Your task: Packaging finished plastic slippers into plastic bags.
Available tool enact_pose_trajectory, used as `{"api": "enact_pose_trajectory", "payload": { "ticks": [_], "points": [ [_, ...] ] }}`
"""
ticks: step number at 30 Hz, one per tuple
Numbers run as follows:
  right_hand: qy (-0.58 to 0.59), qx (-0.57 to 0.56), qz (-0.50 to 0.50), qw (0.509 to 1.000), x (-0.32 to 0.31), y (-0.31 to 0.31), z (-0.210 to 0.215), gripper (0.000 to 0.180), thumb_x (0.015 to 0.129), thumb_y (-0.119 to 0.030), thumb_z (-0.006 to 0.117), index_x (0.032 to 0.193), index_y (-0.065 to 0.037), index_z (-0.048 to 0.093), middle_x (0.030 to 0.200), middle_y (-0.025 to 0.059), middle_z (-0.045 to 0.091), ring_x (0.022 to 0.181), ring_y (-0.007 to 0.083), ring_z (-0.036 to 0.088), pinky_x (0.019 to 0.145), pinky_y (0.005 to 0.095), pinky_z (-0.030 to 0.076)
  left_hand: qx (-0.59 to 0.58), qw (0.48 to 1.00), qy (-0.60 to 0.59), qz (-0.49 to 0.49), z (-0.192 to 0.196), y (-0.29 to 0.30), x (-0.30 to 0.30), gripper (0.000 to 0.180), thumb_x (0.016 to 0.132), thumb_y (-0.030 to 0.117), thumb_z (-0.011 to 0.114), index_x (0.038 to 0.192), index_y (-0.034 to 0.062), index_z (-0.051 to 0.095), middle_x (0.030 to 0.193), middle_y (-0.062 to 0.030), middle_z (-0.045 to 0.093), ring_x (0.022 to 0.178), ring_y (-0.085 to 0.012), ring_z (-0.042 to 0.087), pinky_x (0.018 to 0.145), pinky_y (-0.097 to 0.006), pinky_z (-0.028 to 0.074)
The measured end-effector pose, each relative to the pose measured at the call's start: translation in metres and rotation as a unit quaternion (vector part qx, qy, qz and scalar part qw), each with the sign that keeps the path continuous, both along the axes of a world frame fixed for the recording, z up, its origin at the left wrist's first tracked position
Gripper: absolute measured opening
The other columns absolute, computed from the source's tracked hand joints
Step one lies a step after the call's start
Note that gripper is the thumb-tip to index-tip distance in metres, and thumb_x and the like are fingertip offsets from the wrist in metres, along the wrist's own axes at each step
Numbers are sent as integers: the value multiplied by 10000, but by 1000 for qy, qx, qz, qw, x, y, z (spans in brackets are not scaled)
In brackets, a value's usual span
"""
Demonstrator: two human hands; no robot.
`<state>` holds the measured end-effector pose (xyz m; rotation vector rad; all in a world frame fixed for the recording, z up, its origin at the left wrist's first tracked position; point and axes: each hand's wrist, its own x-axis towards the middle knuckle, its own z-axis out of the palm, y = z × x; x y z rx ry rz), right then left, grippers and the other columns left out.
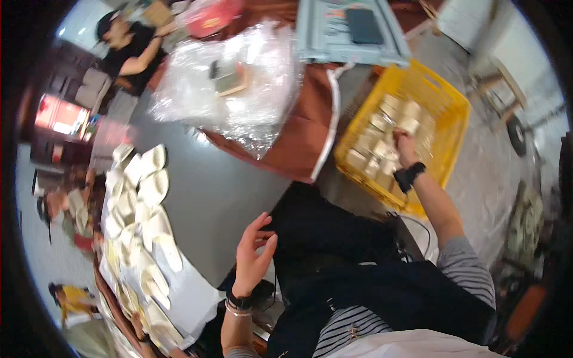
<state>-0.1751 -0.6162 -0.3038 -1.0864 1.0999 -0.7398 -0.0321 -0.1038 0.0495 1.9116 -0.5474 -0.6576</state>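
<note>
My right hand (405, 147), with a dark band on its wrist, reaches into a yellow plastic crate (449, 98) on the right. Its fingers are curled down among several cream-coloured pieces (410, 114) that look like shoe parts; what they pinch is hidden and blurred. My left hand (255, 253) hovers by the grey table's near edge, fingers apart and nothing in it. A dark band and a bracelet circle that wrist. Left of it, several cream slide sandals (154, 188) lie in rows along the table (206, 197).
Clear plastic wrapping (256, 77) lies over a brown cloth (298, 140), with a small box-like item (230, 79) on it. Behind the yellow crate sits a grey-blue crate (322, 48) bearing a dark flat object (364, 27). Other people work at the far left and along the left side.
</note>
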Motion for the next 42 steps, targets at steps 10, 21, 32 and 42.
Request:
{"api": "enact_pose_trajectory", "payload": {
  "ticks": [10,21,32,42],
  "points": [
    [-65,-509,434,741,224,165,396,426,812,-9,629,1229,-96,636,1208,78,603,1074,202,628,788,285,543,-202,967,40,150,-1,-74,136,712,895,242,743,1455,-1,376,1348,-170,538,1133,-208,582,898,-325,512],
    [147,-686,404,587,411,175,354,945,614,-510,855,1336,-8,510,1230,265,574,1158,433,520,994,481,440,22,890,-186,416,-55,-151,285,660,721,486,837,1062,-8,561,1080,-202,612,982,-369,614,861,-445,496],
    [77,-649,226,722,449,140,332,854,606,-308,879,1337,-84,501,1251,233,450,1224,403,447,1049,445,398,-96,901,-181,381,-78,-129,299,385,799,27,546,1179,29,608,1036,-241,676,969,-428,639,820,-480,521],
    [167,-639,342,668,425,97,303,858,691,-276,864,1411,-103,430,1357,260,398,1275,444,415,1074,495,369,-224,926,-39,301,-69,31,219,569,806,-79,534,1356,56,487,1068,-122,681,757,-149,619,590,-275,494]
  ]
}}
